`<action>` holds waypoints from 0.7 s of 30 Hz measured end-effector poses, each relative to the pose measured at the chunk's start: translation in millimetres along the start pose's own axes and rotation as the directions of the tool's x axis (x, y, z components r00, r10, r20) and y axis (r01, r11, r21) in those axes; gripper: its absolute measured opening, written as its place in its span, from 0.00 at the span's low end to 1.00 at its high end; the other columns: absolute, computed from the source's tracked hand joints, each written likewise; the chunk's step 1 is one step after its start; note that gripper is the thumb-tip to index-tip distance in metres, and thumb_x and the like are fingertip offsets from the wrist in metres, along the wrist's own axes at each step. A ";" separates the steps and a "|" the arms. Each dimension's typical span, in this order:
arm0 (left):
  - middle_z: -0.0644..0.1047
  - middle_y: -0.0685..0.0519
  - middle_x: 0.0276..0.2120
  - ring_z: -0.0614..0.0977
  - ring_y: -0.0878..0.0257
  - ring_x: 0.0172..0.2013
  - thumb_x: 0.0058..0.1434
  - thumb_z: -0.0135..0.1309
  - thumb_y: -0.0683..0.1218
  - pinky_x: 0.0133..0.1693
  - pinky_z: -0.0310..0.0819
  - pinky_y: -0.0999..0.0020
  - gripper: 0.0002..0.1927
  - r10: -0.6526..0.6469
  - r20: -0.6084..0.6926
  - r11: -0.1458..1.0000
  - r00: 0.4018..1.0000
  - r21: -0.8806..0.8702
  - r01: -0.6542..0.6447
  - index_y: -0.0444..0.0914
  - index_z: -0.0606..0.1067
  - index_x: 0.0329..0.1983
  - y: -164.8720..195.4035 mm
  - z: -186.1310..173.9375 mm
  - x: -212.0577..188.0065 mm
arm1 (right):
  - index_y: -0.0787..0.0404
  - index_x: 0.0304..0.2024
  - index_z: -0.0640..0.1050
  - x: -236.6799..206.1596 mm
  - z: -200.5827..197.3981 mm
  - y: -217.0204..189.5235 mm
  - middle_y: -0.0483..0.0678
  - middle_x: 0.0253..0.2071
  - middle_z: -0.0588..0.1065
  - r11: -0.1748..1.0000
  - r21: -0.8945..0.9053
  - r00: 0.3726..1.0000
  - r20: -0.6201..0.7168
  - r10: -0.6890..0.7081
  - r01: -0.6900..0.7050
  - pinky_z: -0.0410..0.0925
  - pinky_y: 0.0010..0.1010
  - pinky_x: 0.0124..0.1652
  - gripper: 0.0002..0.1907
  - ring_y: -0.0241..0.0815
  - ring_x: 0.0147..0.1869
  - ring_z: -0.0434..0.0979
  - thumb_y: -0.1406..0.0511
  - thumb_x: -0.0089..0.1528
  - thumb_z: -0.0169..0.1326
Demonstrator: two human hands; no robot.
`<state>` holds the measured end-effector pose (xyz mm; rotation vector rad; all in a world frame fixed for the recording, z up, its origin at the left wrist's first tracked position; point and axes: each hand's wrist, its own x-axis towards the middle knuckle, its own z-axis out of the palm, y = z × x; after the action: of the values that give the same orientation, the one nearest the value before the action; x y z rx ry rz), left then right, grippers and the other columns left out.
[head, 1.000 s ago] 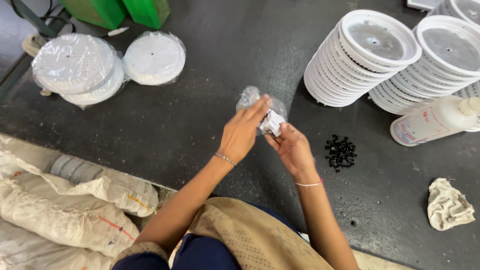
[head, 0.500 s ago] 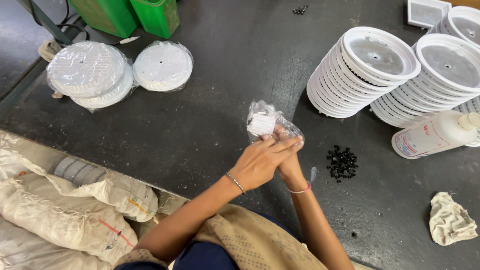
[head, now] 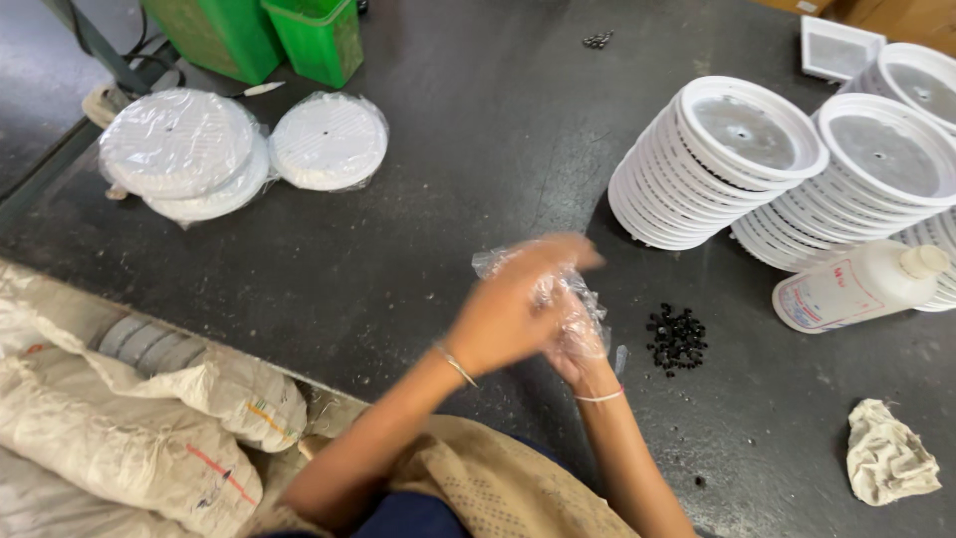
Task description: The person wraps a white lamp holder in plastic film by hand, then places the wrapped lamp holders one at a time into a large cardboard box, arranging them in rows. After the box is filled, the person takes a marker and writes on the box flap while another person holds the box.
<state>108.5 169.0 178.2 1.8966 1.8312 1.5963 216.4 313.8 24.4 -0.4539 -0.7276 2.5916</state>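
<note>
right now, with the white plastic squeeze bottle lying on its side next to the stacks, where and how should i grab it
Grip the white plastic squeeze bottle around the middle of its body, coming down from above with fingers across its width. It lies on its side on the dark table, cap pointing right toward the stacked white round lids, so the long rounded body is the broadest exposed part. The cap end looks narrower and close to the stacks.

Crumpled clear plastic bag (head: 558,289), held above the dark table, partly wrapped over the fingers.
</note>
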 end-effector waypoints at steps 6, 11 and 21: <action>0.83 0.52 0.42 0.84 0.62 0.41 0.67 0.56 0.53 0.45 0.78 0.66 0.18 -0.475 -0.019 0.868 0.880 -0.177 0.465 0.38 0.77 0.54 -63.5 -21.2 -5.6 | 0.61 0.65 0.70 -5.5 -8.1 -7.5 0.53 0.62 0.72 0.999 0.036 0.996 0.082 -0.040 0.037 0.71 0.33 0.57 0.21 0.47 0.62 0.73 0.70 0.69 0.54; 0.80 0.56 0.27 0.79 0.69 0.29 0.65 0.57 0.52 0.34 0.76 0.70 0.15 -0.664 -0.082 0.709 0.743 -0.385 0.592 0.34 0.77 0.39 -82.7 5.1 -41.8 | 0.60 0.64 0.69 -12.4 18.0 -9.3 0.50 0.63 0.72 0.987 0.125 0.994 0.044 -0.105 0.099 0.66 0.41 0.66 0.25 0.47 0.65 0.72 0.68 0.64 0.57; 0.78 0.60 0.50 0.79 0.73 0.51 0.58 0.62 0.56 0.51 0.76 0.74 0.28 -0.563 0.037 0.656 0.825 -0.588 0.473 0.42 0.68 0.58 -82.5 -38.3 -33.2 | 0.54 0.71 0.66 -29.6 37.1 -15.6 0.41 0.57 0.72 0.984 -0.176 0.991 0.131 0.014 0.010 0.72 0.36 0.55 0.36 0.36 0.57 0.74 0.68 0.62 0.63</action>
<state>33.0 145.7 122.2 0.8965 1.4769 1.8057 231.4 296.7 68.9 -0.3370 -1.0086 2.5887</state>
